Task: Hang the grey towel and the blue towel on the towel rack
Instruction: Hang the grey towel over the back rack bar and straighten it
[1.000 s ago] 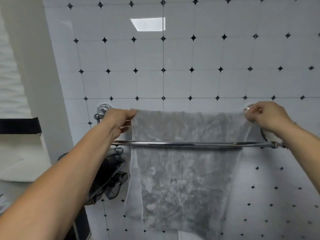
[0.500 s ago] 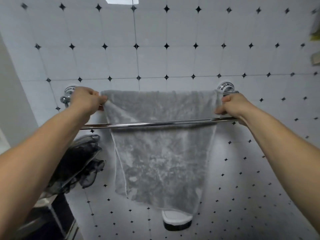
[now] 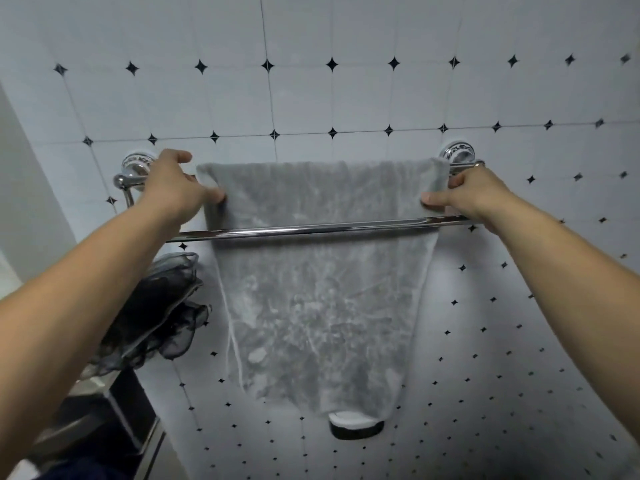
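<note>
Hanging mid-frame on the towel rack, the grey towel looks soft and floppy; left hand and right hand pinch its top corners.

grey towel, chrome rack, black-diamond white tiles

Person: two forearms, bare to the frame edge (no sleeves showing); left hand and right hand ungloved, unadorned.
</note>
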`<state>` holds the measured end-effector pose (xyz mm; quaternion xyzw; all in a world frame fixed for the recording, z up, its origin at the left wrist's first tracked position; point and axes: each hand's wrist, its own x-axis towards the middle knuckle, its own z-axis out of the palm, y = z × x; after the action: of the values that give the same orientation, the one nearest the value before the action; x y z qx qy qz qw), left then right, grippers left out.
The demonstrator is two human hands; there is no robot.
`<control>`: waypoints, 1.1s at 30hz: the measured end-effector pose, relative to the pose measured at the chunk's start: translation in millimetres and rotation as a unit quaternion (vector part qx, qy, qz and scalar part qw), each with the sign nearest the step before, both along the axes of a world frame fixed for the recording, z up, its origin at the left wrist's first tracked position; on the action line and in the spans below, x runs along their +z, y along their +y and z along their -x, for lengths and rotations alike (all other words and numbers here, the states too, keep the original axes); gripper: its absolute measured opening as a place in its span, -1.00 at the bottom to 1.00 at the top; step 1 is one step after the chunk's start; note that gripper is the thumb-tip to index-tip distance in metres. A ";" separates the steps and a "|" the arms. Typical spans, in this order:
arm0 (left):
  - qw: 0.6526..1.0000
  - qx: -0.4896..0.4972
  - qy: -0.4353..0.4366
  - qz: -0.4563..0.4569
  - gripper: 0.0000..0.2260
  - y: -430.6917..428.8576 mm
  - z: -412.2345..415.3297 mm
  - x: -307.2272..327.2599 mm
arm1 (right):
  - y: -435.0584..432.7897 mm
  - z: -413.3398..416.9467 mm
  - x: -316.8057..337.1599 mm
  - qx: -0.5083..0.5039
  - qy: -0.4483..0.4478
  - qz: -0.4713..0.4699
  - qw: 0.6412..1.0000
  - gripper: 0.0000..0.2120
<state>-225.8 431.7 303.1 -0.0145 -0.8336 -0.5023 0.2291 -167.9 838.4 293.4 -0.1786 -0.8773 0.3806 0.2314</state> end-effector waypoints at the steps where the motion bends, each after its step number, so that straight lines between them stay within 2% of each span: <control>1: 1.000 0.000 -0.005 0.015 -0.28 -0.1 -1.0 -2.8 | -2.4 2.8 1.5 0.017 0.004 0.038 0.999 -0.64; 3: 0.999 0.013 -0.005 0.030 -0.29 -0.8 -1.0 -4.8 | -6.5 5.6 5.7 0.025 0.019 0.088 0.996 -0.61; 6: 0.998 0.052 0.015 0.032 -0.40 -11.6 3.0 8.3 | -3.4 -1.0 16.1 -0.003 -0.006 0.012 1.000 -0.67; 10: 0.997 0.069 0.040 0.004 -0.46 -24.3 12.1 31.7 | 7.1 -11.9 33.1 -0.008 -0.006 0.021 1.000 -0.63; 12: 0.996 0.072 0.044 0.022 -0.47 -19.4 12.8 30.9 | 4.1 -12.6 29.4 -0.011 -0.014 0.012 1.000 -0.63; 14: 0.995 0.058 0.037 0.076 -0.49 -12.8 11.5 20.5 | 0.1 -9.1 16.7 0.001 -0.017 0.000 1.000 -0.59; 16: 0.980 0.062 0.036 0.185 -0.49 -10.8 6.3 11.4 | -4.8 -8.2 9.5 -0.006 0.004 -0.033 0.999 -0.62; 18: 0.939 0.108 0.054 0.321 -0.46 -12.0 0.1 13.8 | -7.8 -15.6 2.6 -0.052 0.074 -0.082 0.993 -0.67; 19: 0.925 0.114 0.070 0.356 -0.46 -11.9 -2.1 18.3 | -8.0 -23.1 -6.0 -0.099 0.131 -0.095 0.982 -0.68; 21: 0.918 0.066 0.106 0.376 -0.49 -8.4 -3.3 26.2 | -6.9 -44.2 -44.0 -0.180 0.244 -0.076 0.950 -0.66; 22: 0.915 0.032 0.122 0.382 -0.53 -6.2 -1.6 28.3 | -7.4 -53.2 -73.2 -0.190 0.246 -0.056 0.949 -0.63; 23: 0.914 0.001 0.130 0.385 -0.58 -2.6 0.6 29.8 | -8.6 -58.4 -103.1 -0.164 0.193 -0.032 0.967 -0.63; 24: 0.916 -0.026 0.125 0.381 -0.61 1.5 2.8 30.8 | -9.6 -57.6 -131.7 -0.105 0.103 0.002 0.989 -0.70; 25: 0.919 -0.049 0.113 0.375 -0.63 6.4 4.6 30.6 | -11.1 -53.6 -156.7 -0.033 0.009 0.046 0.998 -0.84; 26: 0.921 -0.065 0.102 0.371 -0.65 10.7 6.7 29.9 | -13.8 -47.0 -173.4 0.027 -0.048 0.090 0.994 -0.88; 27: 0.922 -0.072 0.096 0.368 -0.66 13.1 9.3 29.1 | -16.3 -36.8 -182.3 0.076 -0.060 0.133 0.986 -0.77; 29: 0.923 -0.077 0.090 0.365 -0.68 14.1 14.8 29.4 | -19.8 -15.3 -183.5 0.132 -0.008 0.223 0.966 -0.65; 31: 0.926 -0.087 0.078 0.358 -0.69 12.5 19.5 32.1 | -20.2 4.2 -177.3 0.167 0.038 0.289 0.942 -0.63; 33: 0.928 -0.101 0.062 0.354 -0.69 10.0 23.0 35.2 | -16.7 14.5 -177.0 0.196 0.020 0.294 0.935 -0.68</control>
<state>-248.8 441.7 338.3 -0.2098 -0.9355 -0.1928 0.2087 -182.4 821.7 116.4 -0.0556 -0.7389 0.6629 0.1073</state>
